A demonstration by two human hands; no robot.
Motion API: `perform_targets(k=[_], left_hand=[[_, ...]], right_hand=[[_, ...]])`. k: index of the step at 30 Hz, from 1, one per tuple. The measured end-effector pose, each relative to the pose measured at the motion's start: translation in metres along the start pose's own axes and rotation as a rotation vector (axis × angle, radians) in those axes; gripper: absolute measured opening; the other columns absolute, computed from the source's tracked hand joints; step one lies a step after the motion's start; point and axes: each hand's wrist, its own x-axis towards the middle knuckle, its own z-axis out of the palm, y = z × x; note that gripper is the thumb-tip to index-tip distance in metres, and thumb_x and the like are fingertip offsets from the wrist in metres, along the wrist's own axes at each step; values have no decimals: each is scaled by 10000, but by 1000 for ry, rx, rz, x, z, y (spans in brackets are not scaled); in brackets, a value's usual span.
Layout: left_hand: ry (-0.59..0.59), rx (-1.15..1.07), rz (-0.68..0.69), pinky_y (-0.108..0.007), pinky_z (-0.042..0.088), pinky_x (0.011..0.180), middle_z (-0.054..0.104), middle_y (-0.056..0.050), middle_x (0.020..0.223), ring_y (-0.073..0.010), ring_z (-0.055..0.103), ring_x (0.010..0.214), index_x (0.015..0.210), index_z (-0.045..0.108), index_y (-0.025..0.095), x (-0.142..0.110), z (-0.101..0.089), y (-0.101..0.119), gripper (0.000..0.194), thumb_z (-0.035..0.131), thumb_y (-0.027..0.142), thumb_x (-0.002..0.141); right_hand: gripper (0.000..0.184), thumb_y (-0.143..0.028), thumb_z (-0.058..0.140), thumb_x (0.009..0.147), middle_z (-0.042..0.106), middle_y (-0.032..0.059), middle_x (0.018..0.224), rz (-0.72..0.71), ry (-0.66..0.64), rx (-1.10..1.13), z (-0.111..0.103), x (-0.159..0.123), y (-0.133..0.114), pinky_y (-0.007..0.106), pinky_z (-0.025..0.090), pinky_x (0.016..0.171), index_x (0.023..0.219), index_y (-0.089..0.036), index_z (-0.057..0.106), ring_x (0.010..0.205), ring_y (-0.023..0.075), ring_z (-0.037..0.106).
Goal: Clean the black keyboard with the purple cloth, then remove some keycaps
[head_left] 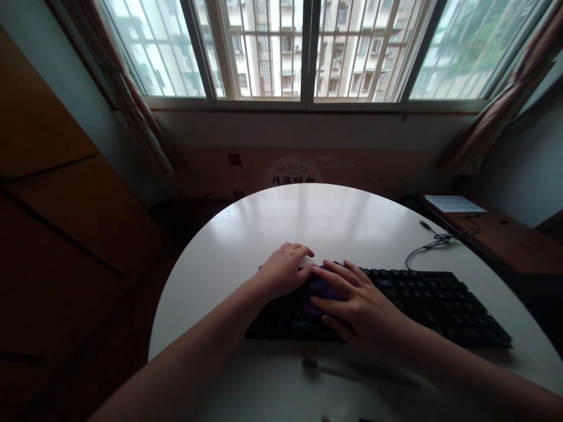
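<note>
A black keyboard lies across the white round table, its left part mostly under my hands. On its keys sits a soft purple lump, perhaps cleaning gel; its exact kind is unclear. My right hand is draped over the lump, fingers bent around it from the right. My left hand rests over the keyboard's upper left, with index finger and thumb apart. Its thumb tip meets the lump's edge near the right fingertips. Close to me lies a blurred thin brush with a dark head, partly under my right forearm.
The white table has a curved far edge. A black cable runs from the keyboard, its plug on the tabletop. A brown desk with paper stands at right, a wooden cabinet at left. Small blurred items lie at the bottom edge.
</note>
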Motion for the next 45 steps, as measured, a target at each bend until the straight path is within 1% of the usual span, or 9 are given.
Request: perform_targets(k=[5, 13, 19, 22, 27, 33, 40, 43, 45], left_hand=[[-24, 26, -17, -409, 443, 998, 668, -96, 1190, -273, 564, 1147, 1144, 645, 176, 0, 0, 0, 321, 511, 359, 917], [9, -32, -17, -383, 472, 945, 686, -68, 1145, -256, 594, 1098, 1100, 657, 214, 1, 1, 2, 260, 520, 305, 900], [-2, -40, -35, -381, 475, 941, 693, -67, 1135, -257, 600, 1093, 1094, 660, 209, 1, -1, 3, 260, 535, 319, 895], [-2, -45, -33, -380, 478, 936, 695, -68, 1134, -258, 600, 1094, 1091, 662, 206, 1, -1, 3, 261, 536, 325, 896], [7, -65, -15, -382, 475, 947, 696, -66, 1137, -256, 596, 1103, 1070, 668, 205, 0, -3, 4, 247, 541, 316, 890], [10, -71, -31, -374, 478, 941, 698, -63, 1117, -252, 608, 1086, 1073, 672, 216, 1, -2, 2, 244, 543, 321, 894], [-12, -41, -32, -365, 482, 920, 704, -62, 1109, -250, 615, 1069, 1073, 672, 211, 1, -2, 2, 247, 530, 319, 903], [-13, -43, -33, -359, 484, 912, 706, -64, 1098, -249, 615, 1067, 1078, 674, 210, 1, -2, 1, 257, 519, 330, 912], [-14, -41, -36, -362, 485, 909, 704, -66, 1098, -251, 614, 1068, 1087, 671, 210, 1, -3, 1, 266, 517, 340, 915]], right_hand=[[290, -299, 569, 930, 360, 13, 1551, -19, -25, 10, -6, -1, 0, 610, 219, 1139, 1187, -384, 671, 1441, 306, 279], [274, -321, 590, 915, 314, 39, 1572, 57, 10, 5, 4, 3, -4, 653, 185, 1128, 1165, -357, 695, 1467, 357, 172], [273, -285, 578, 921, 330, 1, 1566, 47, -26, 32, -5, 1, -6, 598, 191, 1156, 1153, -364, 700, 1462, 317, 217], [290, -283, 577, 920, 329, -7, 1566, 57, -31, 37, -4, 1, -6, 604, 195, 1152, 1173, -372, 688, 1460, 319, 222], [268, -286, 566, 922, 352, 6, 1555, 83, -27, 32, -1, 4, -7, 648, 215, 1124, 1143, -351, 703, 1458, 349, 213], [258, -251, 586, 909, 376, 5, 1542, 54, -21, 54, -7, 1, -9, 620, 249, 1133, 1112, -337, 719, 1448, 334, 253], [264, -260, 582, 911, 412, 52, 1520, 104, -9, 57, 0, 5, -9, 633, 269, 1110, 1131, -325, 714, 1428, 346, 294], [236, -244, 579, 908, 436, 57, 1504, 105, -10, 114, -3, 6, -8, 608, 280, 1116, 1074, -308, 734, 1424, 331, 305], [212, -229, 575, 906, 491, 52, 1459, 104, -2, 191, -7, 5, -5, 579, 301, 1117, 1005, -292, 752, 1407, 317, 337]])
